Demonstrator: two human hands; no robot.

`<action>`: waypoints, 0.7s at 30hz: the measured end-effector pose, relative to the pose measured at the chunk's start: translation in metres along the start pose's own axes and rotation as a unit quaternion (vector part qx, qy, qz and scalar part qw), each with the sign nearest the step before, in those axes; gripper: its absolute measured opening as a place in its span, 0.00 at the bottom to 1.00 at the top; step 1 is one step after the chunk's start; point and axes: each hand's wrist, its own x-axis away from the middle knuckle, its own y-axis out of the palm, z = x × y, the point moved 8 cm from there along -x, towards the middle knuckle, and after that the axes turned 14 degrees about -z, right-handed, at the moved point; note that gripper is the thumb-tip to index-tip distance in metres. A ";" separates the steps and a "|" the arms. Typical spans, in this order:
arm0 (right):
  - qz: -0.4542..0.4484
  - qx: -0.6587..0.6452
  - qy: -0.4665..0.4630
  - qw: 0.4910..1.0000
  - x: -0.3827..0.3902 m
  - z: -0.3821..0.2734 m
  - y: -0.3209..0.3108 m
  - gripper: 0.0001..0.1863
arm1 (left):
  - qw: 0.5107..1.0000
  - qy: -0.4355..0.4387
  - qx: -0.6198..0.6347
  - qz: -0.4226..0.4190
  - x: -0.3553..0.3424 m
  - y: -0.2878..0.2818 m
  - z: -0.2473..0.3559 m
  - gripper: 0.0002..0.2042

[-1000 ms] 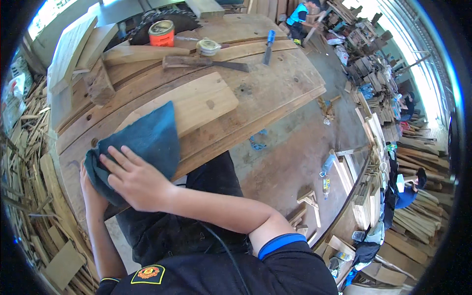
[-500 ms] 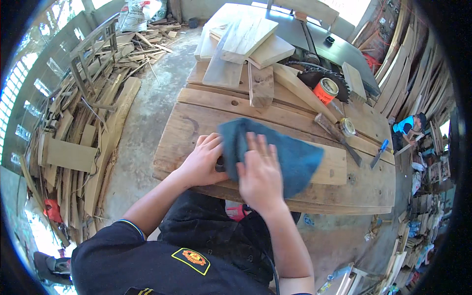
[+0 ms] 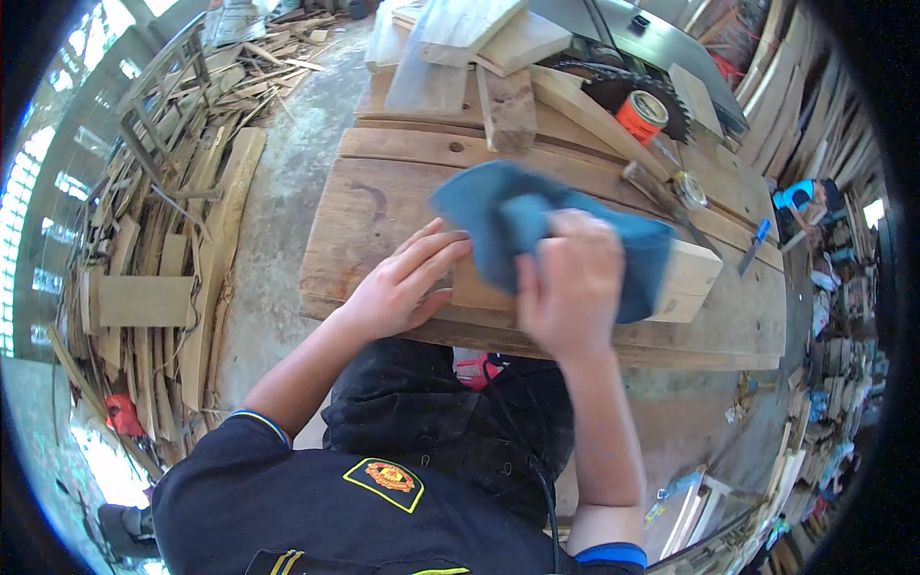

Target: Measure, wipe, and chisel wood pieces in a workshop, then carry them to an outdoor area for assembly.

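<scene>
On the left, your wooden board could slide or turn on the workbench, because no clamp shows and only your left hand is at its left end. This forearm rises from the lower left, and the hand lies low, fingers extended side by side, the thumb well apart from them; it is spread loosely, and I cannot tell how firmly it presses the wood. In the middle, the blue-green cloth lies across the board, folded and partly raised, covering much of the upper face; a loose fold could catch on an edge if you pull it unevenly. To the right of your left hand, your right hand is blurred, its forearm almost straight up from below, its fingers bent and the thumb on the near side; the grip seems closed on a fold of the cloth, though the fingertips are not clear. Farther right, behind the board, the wooden-handled tool and the small jar are near enough that a wide sweep of the cloth could knock them.
</scene>
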 end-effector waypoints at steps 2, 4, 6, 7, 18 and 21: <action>-0.015 -0.008 -0.049 0.999 0.003 -0.009 0.000 0.11 | 0.999 0.034 -0.006 0.013 0.002 0.001 0.005 0.33; -0.036 -0.029 0.014 0.999 0.017 0.027 -0.011 0.11 | 0.998 0.055 -0.016 0.022 0.001 0.001 0.007 0.32; -0.056 0.021 0.140 0.988 0.044 0.082 -0.030 0.11 | 0.996 0.089 0.023 0.016 -0.002 0.003 0.009 0.29; -0.051 0.018 0.200 0.978 0.062 0.107 -0.037 0.11 | 0.996 0.081 0.024 0.015 -0.004 0.003 0.008 0.29; 0.041 0.072 0.170 0.982 0.093 0.050 -0.054 0.16 | 0.981 -0.003 0.179 -0.070 -0.027 0.032 0.021 0.42; -0.149 -0.036 0.156 0.976 0.026 -0.012 -0.017 0.10 | 0.990 -0.033 0.134 -0.029 -0.020 0.035 0.017 0.33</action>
